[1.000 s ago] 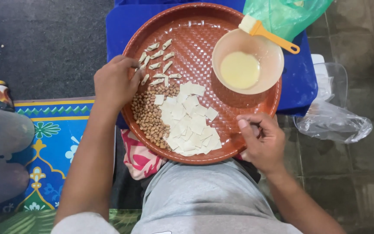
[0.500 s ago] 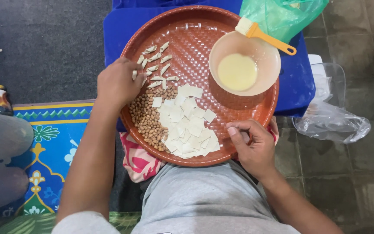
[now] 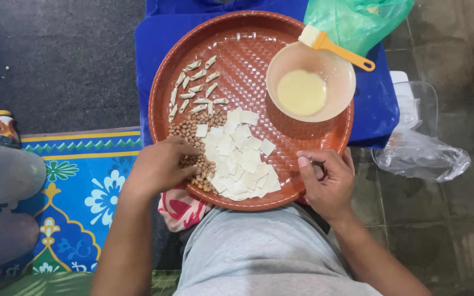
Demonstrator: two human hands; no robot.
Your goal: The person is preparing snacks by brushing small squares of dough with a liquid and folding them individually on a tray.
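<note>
The round tray (image 3: pixel 325 159) is looking like reddish-brown plastic, its floor moulded in a woven, basket-like texture and giving off a faint sheen. Near its far right edge, the bowl (image 3: pixel 340 71) is showing smooth, pale, matt plastic, and the pale yellow liquid (image 3: pixel 302 92) inside is lying glossy. The brush (image 3: pixel 333 46) resting on the bowl's rim is showing an orange plastic handle and pale bristles. Toward the tray's near edge, the small squares (image 3: pixel 240 159) are looking thin, pale and matt, and the nuts (image 3: pixel 193 134) beside them dull brown. The left hand (image 3: pixel 157 167) is touching those nuts.
</note>
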